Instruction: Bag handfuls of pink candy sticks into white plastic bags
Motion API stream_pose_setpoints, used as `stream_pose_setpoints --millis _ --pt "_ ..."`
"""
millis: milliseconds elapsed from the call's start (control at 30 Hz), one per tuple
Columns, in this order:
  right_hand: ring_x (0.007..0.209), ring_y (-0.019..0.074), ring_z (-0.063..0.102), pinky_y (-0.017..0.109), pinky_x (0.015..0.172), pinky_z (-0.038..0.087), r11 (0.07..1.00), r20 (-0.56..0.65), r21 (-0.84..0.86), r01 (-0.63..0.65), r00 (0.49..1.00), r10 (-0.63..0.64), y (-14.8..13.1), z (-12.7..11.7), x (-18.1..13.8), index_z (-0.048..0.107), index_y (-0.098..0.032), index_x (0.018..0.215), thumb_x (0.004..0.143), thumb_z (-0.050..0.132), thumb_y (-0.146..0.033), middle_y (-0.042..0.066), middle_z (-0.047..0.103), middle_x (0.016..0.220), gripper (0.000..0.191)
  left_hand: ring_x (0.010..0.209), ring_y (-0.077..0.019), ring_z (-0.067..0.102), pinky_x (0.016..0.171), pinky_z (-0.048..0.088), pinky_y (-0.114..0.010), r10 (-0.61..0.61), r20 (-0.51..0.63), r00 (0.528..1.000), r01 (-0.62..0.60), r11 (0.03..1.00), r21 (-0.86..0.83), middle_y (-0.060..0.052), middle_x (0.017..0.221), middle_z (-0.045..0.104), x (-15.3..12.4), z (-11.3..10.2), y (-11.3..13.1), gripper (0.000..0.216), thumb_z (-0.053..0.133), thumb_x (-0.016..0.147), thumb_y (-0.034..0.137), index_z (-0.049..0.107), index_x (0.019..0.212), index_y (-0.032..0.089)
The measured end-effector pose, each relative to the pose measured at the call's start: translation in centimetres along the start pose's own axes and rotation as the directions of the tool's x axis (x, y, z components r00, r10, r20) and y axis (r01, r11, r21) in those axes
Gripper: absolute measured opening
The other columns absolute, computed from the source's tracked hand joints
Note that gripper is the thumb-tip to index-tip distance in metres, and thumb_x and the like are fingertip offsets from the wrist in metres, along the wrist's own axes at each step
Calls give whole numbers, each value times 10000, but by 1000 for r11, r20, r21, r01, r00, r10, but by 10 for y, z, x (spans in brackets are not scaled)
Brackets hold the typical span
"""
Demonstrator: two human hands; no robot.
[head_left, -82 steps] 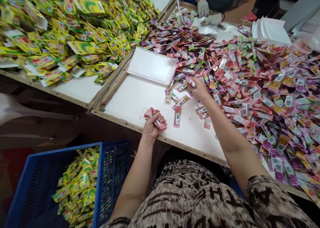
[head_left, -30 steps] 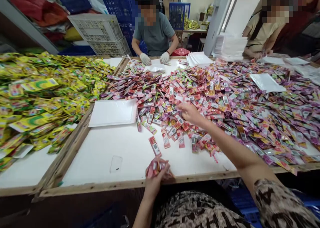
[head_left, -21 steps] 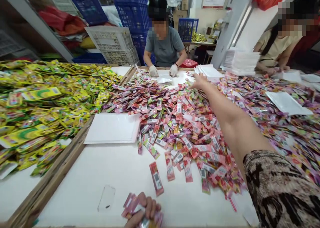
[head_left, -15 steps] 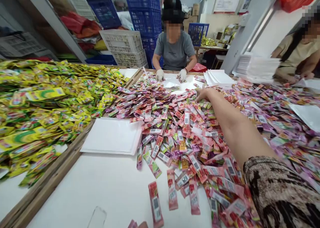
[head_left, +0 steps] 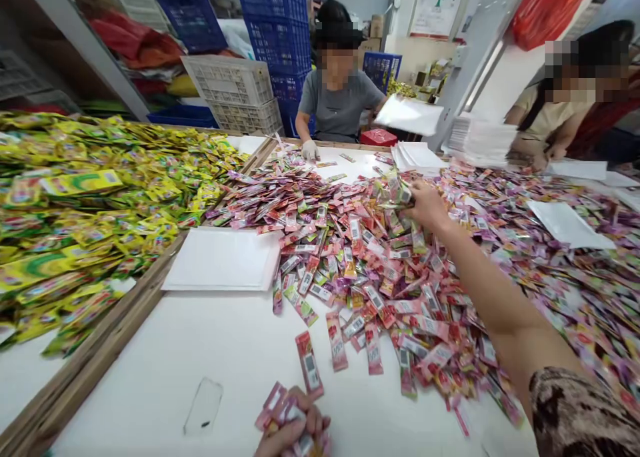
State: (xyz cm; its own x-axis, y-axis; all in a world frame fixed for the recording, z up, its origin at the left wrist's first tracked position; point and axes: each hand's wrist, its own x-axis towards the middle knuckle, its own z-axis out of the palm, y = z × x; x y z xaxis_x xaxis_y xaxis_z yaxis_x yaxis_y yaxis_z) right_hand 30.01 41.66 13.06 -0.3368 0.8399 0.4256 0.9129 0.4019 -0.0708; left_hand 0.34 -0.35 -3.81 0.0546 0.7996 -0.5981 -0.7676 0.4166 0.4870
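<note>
we work full-handed at a strewn worktop (head_left: 135,357)
our left hand (head_left: 296,425) clasps pink sachets (head_left: 274,403) nearest us; farther out, our right hand (head_left: 427,207) grips green sachets (head_left: 393,191) over the mixed heap (head_left: 353,250); beyond, a gloved co-worker (head_left: 336,110) holds a white pouch (head_left: 411,115).

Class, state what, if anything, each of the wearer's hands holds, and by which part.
The left hand holds pink packets around their middle; the right hand holds greenish packets by the edge nearest its palm.
</note>
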Motion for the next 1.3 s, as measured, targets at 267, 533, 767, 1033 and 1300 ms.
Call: stream_pose_setpoints --millis 267,533,767,1033,1300 --pt "1420 417 285 613 1112 292 986 198 165 -13 980 -21 -39 -12 -240 524 -264 1419 773 719 -364 134 307 1579 683 685 -155 609 919 529 -403 80 131 988 -99 985 144 6 636 610 -16 19 11 249 825 582 229 655 763 214" --pt "1295 333 492 529 1077 374 917 135 272 -293 955 265 -7 -44 -358 685 -253 1223 853 622 -412 130 552 1410 408 666 -132 579 886 535 -415 200 167 965 -221 969 114 32 636 555 -14 14 9 298 825 578 266 630 795 204" --pt "803 222 624 368 812 506 768 53 365 -527 835 548 -16 -29 -341 702 -155 948 794 598 -282 105 698 938 225 635 -117 540 781 536 -340 180 178 967 -197 977 83 34 623 520 -14 16 10 303 810 569 225 626 806 190" --pt "921 257 609 409 885 488 757 60 282 -590 798 600 35 -35 -345 719 -140 1032 759 537 -170 117 683 1012 329 646 -115 543 787 553 -364 239 131 962 -242 970 8 46 652 498 -16 12 12 339 825 575 243 603 828 208" --pt "977 257 593 453 922 469 782 56 405 -474 866 497 44 -30 -349 638 -195 906 839 566 -325 85 643 959 163 662 -132 553 770 564 -380 179 113 977 -191 975 109 27 650 519 -11 17 10 297 797 588 218 629 832 193"
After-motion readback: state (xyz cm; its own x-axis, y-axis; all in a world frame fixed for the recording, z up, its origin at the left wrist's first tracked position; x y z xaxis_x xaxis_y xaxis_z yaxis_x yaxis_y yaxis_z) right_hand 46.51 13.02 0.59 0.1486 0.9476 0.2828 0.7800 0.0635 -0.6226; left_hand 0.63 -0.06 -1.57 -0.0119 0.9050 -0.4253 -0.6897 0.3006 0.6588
